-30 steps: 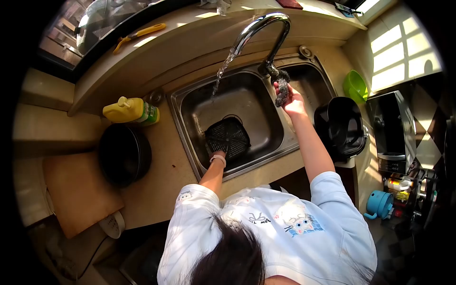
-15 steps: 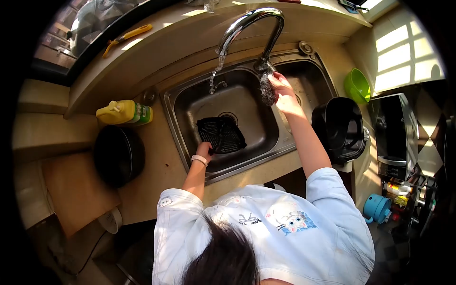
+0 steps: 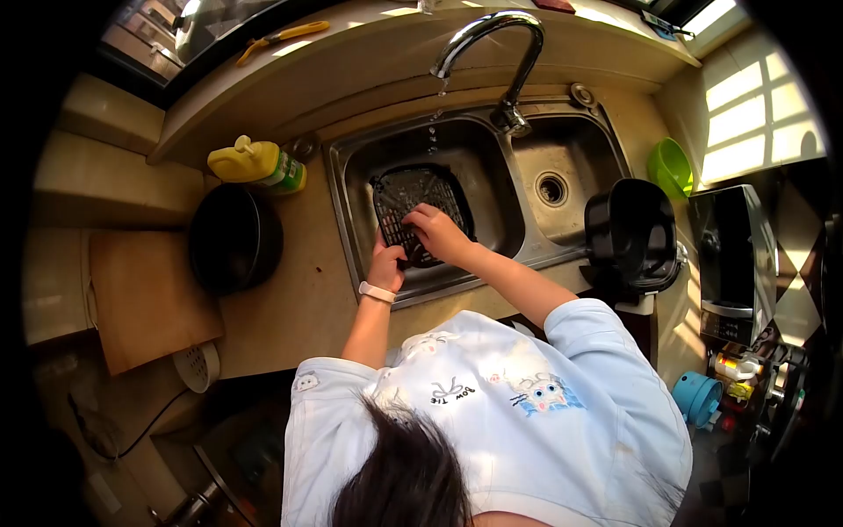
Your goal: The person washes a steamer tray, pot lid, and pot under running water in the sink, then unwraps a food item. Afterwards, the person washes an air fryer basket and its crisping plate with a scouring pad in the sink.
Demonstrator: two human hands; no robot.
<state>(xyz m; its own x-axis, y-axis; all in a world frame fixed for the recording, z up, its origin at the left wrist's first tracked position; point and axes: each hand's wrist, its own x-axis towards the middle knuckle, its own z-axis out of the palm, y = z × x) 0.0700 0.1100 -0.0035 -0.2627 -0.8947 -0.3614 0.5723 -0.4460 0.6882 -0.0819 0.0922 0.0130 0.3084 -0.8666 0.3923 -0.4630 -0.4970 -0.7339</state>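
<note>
A black slotted air fryer tray [image 3: 439, 189] is tilted up inside the left sink basin [image 3: 499, 211]. My left hand [image 3: 385, 263] is closed around its near left edge. Bent over the tray's slotted face, the fingers of my right hand [image 3: 430, 230] are pressed together. The dark steel wool scrubber seen in that hand earlier cannot be told apart from the black tray now. Above the basin, drops of water fall from the curved chrome faucet [image 3: 492, 25], just beyond the tray.
Left of the sink are a yellow detergent jug [image 3: 255, 165], a black pot [image 3: 235, 239] and a brown board [image 3: 154, 299]. To the right are the second basin [image 3: 575, 154], a black air fryer basket [image 3: 632, 233], a green bowl [image 3: 671, 167] and a microwave-like appliance [image 3: 733, 259].
My right hand has come from the faucet handle down onto the tray. The left hand has raised and tilted the tray. The water has thinned from a stream to drops.
</note>
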